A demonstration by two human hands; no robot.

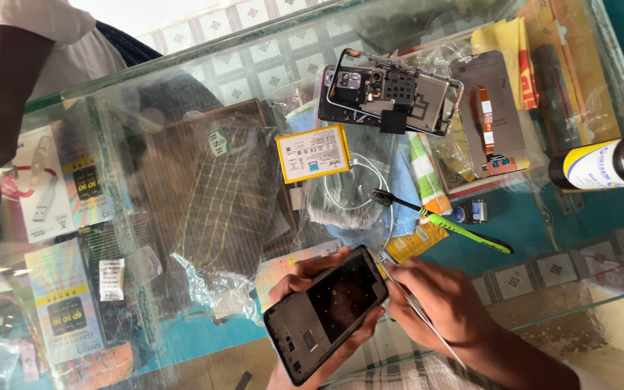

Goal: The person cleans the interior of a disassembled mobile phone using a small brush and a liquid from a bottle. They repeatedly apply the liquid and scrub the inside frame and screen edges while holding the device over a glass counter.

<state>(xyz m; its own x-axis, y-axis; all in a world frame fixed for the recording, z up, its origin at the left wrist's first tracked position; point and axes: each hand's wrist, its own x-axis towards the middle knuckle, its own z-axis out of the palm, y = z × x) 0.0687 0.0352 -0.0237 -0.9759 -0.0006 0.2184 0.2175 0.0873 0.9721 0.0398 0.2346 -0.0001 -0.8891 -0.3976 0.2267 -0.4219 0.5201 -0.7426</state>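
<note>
- The phone frame [326, 314], a dark, stripped shell with its inner side up, is gripped in the left hand [312, 289] just above the near edge of the glass counter [586, 217], fingers curled round its upper and lower edges.
- The right hand [438, 303] is clenched on thin metal tweezers [399, 285], whose tip touches the frame's upper right corner; this looks like fine picking or prying work at that corner.
- Judging from that, what the work calls for now is a steady frame and a light, exact tweezer tip, since the corner is narrow and the shell's edge thin.
- Just beyond the hands lie a green-handled brush [449, 224] with black bristles and a coiled white cable [355, 188] under clear plastic.
- Further out rests a yellow-edged battery [313, 153], and behind it an opened phone [391, 90] with its circuit board bare.
- To the right of that lies a display panel [489, 115] with an orange flex ribbon, and at the far right a dark bottle [608, 162] with a white label, on its side.
- Crumpled plastic wrap [218, 195] over a dark checked item fills the counter's middle left; it is near the left hand and could catch the frame if it swings that way.
- Another person's arm [1, 79], in a white sleeve, rests at the far left, well apart.
</note>
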